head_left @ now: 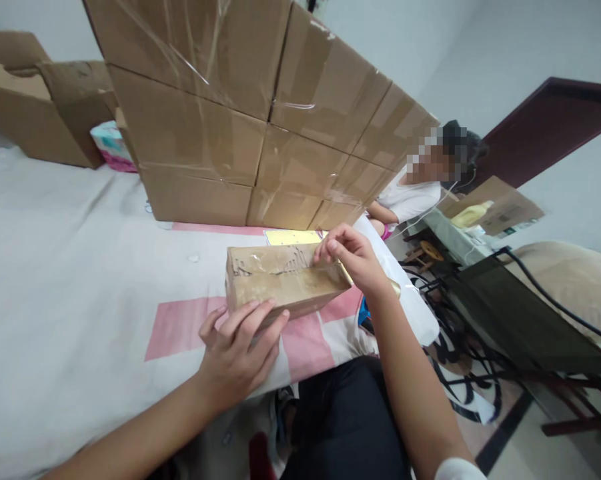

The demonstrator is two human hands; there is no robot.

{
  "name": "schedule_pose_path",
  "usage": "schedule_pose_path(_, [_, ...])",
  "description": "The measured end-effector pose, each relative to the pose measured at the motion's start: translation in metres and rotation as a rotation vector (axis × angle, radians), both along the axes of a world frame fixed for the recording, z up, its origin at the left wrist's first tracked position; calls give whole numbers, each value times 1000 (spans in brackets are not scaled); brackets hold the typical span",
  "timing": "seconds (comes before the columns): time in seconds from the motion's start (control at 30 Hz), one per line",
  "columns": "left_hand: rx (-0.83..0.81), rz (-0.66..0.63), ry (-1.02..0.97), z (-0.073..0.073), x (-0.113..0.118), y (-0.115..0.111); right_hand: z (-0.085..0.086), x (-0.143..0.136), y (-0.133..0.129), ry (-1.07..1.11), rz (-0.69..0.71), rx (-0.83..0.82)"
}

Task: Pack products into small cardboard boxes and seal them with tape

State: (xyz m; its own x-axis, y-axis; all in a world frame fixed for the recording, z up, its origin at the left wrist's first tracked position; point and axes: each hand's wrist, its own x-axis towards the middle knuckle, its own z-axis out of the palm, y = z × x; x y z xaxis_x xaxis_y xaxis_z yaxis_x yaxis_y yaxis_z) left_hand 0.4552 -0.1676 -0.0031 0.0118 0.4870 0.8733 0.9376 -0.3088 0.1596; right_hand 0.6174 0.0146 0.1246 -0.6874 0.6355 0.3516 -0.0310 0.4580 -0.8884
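Observation:
A small brown cardboard box (280,283) lies on the cloth-covered table in front of me, clear tape and dark marks along its top. My left hand (245,337) grips its near left side, with fingers spread over the top edge. At the far right end of the top, my right hand (350,257) has its fingers curled together against the box. Whatever may be between those fingertips is hidden. A yellow sheet (293,237) lies just behind the box, and a blue item (364,315) sits partly behind my right forearm.
A tall stack of taped cartons (205,133) stands behind the box. Open cartons (40,113) and a coloured packet (114,145) are at the left. Another person (415,187) sits beyond the table's right end. A dark folding chair (540,313) stands at the right.

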Motion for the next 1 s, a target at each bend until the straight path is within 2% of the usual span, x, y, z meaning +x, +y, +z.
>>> schedule_pose_path(0.23, [-8,-16,-10,-3,1,0,1,-14,-12,-258,6,142])
schedule_pose_path(0.57, [-14,-15,-8,-2,2,0,-1,-12,-5,-331,106,152])
schedule_pose_path(1.0, [-29,-23,4,-3,1,-2,-6,-11,-1,-370,82,153])
